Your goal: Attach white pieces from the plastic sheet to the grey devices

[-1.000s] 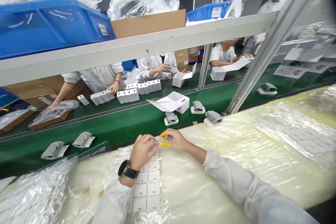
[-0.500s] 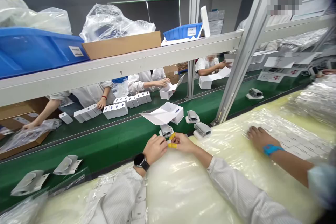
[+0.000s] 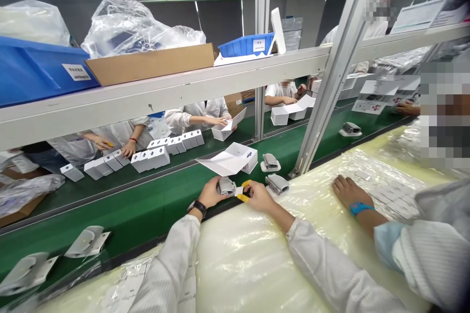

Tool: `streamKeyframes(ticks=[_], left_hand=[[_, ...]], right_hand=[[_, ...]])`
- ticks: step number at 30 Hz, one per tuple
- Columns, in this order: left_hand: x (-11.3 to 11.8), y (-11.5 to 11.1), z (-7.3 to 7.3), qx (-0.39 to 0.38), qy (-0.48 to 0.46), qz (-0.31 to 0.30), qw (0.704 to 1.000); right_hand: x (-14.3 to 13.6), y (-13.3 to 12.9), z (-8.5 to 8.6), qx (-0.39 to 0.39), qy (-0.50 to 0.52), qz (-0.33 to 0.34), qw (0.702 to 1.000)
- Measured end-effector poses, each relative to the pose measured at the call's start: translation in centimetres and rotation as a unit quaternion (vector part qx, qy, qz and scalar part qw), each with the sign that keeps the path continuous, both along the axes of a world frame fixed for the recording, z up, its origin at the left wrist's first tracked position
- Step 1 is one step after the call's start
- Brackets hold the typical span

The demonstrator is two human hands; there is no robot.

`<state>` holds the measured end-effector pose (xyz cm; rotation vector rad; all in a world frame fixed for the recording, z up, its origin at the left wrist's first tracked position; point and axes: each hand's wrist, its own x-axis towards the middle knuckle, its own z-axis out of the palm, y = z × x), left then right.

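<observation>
Over the near edge of the green belt (image 3: 147, 217), my left hand (image 3: 208, 193) grips a rolled grey cuff (image 3: 226, 186). Just to its right, my right hand (image 3: 259, 197), with yellow covers on two fingertips, pinches a small white card (image 3: 239, 190) against the cuff's right end. An open white box (image 3: 244, 158) with spread flaps stands on the belt behind my hands. Two more grey cuffs, one nearer (image 3: 277, 184) and one farther (image 3: 270, 162), lie on the belt right of the box.
A co-worker's hand with a blue wristband (image 3: 350, 194) rests on plastic-covered foam (image 3: 235, 264) at right. Across the belt, people handle white boxes (image 3: 150, 158). A metal post (image 3: 326, 73) rises at right, and a shelf (image 3: 165, 89) crosses above. Flat grey cuffs (image 3: 85, 242) lie at left.
My left hand has moved left and down and now holds the grey cuff. My right hand stays beside it with the white card. The co-worker at right has leaned in.
</observation>
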<state>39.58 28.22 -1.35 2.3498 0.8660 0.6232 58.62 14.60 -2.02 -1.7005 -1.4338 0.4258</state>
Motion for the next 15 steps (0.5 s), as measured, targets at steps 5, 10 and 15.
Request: streamKeyframes(ticks=[5,10,15], left_hand=[[-7.9,0.3,1.0,-0.064,-0.02,-0.021,0.998],[-12.7,-0.5,0.8,-0.084,-0.021,0.015,0.996],[-12.5,-1.3,0.2,-0.083,-0.045,0.019,0.995]], right_hand=[[-2.2,0.2,0.5,0.003,-0.049,0.067,0.997],[-6.5,3.2,0.9,0.01,-0.095,0.12,0.988],[-8.6,5.4,0.4,0.004,-0.086,0.169,0.982]])
